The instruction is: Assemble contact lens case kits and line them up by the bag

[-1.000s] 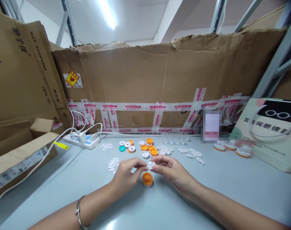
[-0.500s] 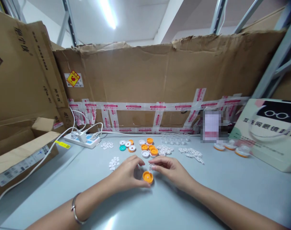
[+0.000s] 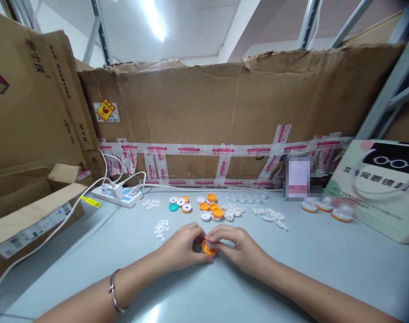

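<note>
My left hand curves round a small orange round cup on the table, with the thumb along its near side and the fingers at its far side. Over the cup, the thumb and fingertips of my right hand are pinched together on a small white piece. That piece is inside or just above the cup's opening, and the fingertips mostly hide it. Beyond my hands lie orange cups, white discs and a pile of white toothed parts.
Small white caps lie left of my hands. Further white parts and clear domes are behind. Clear-and-orange pieces stand by a paper bag. A power strip and open carton are at left.
My right hand has moved left and down, bringing the small white piece from behind the orange cup to its opening. My left hand has closed in round the cup.
</note>
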### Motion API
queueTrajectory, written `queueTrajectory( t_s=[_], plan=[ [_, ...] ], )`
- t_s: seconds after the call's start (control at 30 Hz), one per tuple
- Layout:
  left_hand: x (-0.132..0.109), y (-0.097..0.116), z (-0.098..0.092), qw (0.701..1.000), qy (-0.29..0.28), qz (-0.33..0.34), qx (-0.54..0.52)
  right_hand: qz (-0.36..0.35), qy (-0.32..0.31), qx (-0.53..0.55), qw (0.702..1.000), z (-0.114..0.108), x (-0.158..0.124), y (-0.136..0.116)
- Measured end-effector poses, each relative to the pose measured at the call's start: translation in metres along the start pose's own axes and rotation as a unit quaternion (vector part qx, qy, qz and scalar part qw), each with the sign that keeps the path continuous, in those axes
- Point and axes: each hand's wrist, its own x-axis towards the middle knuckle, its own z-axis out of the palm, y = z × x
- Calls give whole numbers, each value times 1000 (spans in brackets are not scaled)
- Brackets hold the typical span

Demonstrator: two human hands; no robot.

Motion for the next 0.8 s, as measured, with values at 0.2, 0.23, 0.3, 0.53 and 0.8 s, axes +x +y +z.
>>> queueTrajectory(
  t_s=[0.2,0.23,0.3,0.53,0.8],
  plan=[
    [1,1,1,1000,-2,-3,8,-36,-7,-30,999,3,0,4],
    [0,1,1,1000,-2,-4,9,-41,-10,-35,999,3,0,4],
    [0,1,1,1000,-2,-4,8,-48,-14,-44,998,3,1,4],
    [-2,1,2,999,1,-12,-33,-53,-19,-56,997,3,0,2],
    [0,3,10,959,44,-76,-271,-30,63,-23,997,0,0,-1]
  ],
)
